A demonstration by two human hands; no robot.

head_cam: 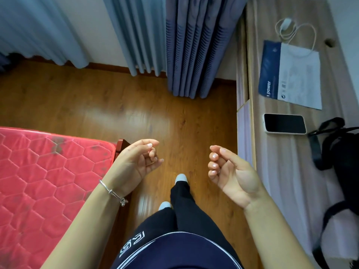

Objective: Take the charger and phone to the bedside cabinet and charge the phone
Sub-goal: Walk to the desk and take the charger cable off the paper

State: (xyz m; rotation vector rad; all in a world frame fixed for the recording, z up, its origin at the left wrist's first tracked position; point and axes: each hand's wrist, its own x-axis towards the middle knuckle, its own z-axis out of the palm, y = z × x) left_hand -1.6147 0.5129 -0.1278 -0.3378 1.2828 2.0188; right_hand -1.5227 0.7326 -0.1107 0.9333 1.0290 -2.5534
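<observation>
A phone with a dark screen and a white case lies flat on the light wooden desk at the right. Farther back on the same desk sits a white charger with its white cable looped beside it. My left hand hovers palm up over the floor next to the bed corner, its fingers loosely curled and holding nothing. My right hand hangs palm up just left of the desk's front edge, empty too, below and left of the phone.
A blue and white booklet lies between charger and phone. A black bag rests on the desk at the right. A red quilted mattress fills the left. Blue curtains hang ahead above the wooden floor.
</observation>
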